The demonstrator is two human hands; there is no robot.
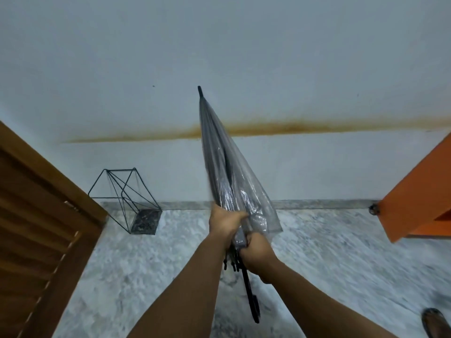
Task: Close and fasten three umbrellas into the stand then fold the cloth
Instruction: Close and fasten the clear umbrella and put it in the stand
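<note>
GRIP: left hand (225,222) and right hand (258,252) clasp collapsed clear-plastic umbrella (231,174) | STAND: black wire stand (124,198) left of umbrella | RISK: unfastened canopy may spring open.

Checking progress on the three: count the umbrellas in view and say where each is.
1: a clear umbrella, collapsed, held in both hands, tip up toward the wall. The wire stand holds none; others may be out of view.

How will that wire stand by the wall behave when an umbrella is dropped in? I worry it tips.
The wire stand looks thin-framed, so probably light and easily nudged. It already seems to lean, so it may tip.
</note>
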